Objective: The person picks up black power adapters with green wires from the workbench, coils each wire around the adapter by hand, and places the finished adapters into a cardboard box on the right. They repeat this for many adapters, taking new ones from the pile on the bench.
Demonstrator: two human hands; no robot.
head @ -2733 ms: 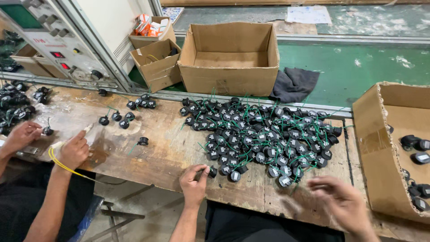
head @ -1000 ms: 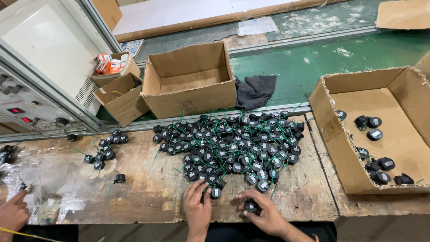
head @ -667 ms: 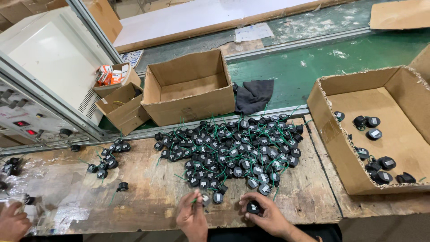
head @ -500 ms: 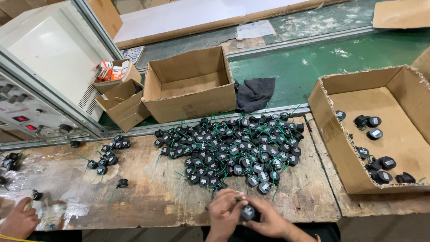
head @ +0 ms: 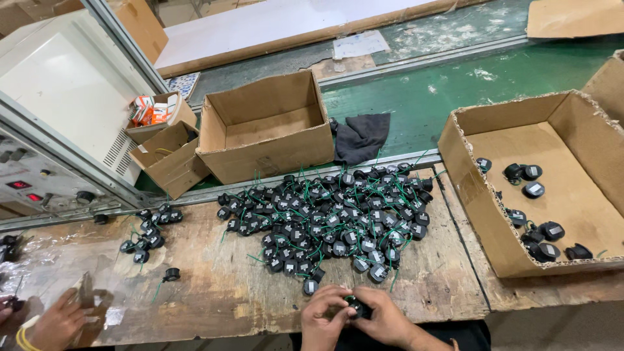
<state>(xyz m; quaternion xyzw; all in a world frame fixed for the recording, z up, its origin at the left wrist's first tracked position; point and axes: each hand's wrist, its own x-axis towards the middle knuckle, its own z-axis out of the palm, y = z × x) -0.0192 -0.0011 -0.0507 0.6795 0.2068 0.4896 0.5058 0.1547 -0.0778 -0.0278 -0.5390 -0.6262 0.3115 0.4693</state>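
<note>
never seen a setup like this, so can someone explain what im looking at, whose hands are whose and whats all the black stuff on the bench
There is one picture, taken by a camera worn on a person's head and looking down at a worn wooden workbench. No machine does the handling: the left hand and right hand at the bottom edge are the wearer's own, and together they hold one small black round part. The hand at the lower left belongs to a co-worker. In the middle lies a big pile of the same black parts with green wires, with a smaller cluster to its left. An open cardboard box on the right holds a few parts. An empty box and a dark cloth sit behind.
</note>
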